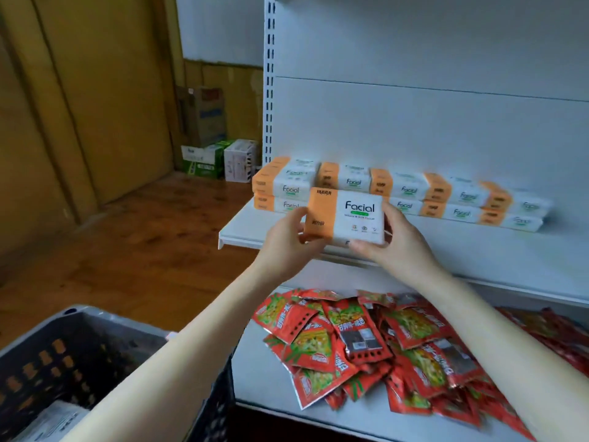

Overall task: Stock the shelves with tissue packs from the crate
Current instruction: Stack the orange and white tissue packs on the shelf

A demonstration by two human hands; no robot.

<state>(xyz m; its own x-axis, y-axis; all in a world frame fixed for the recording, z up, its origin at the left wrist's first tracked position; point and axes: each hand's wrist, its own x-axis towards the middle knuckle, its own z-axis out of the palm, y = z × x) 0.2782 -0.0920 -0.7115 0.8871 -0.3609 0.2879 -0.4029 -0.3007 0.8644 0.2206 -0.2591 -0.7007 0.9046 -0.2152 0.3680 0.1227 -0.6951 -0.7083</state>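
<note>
An orange-and-white "Facial" tissue pack [345, 215] is held upright between both hands, just above the front edge of the white shelf [242, 232]. My left hand [287, 242] grips its orange left end and my right hand [395, 242] grips its white right end and bottom. Behind it, a row of the same tissue packs [436, 199] lies stacked two high along the back of the shelf. The grey plastic crate [73, 355] stands at the bottom left, partly hidden by my left forearm; a pale wrapped pack [47, 419] shows inside it.
A heap of red snack packets [382, 346] covers the lower shelf under my arms. Cardboard boxes [210, 148] sit on the wooden floor by the wall, left of the shelf upright [269, 90]. Brown wooden doors fill the left side.
</note>
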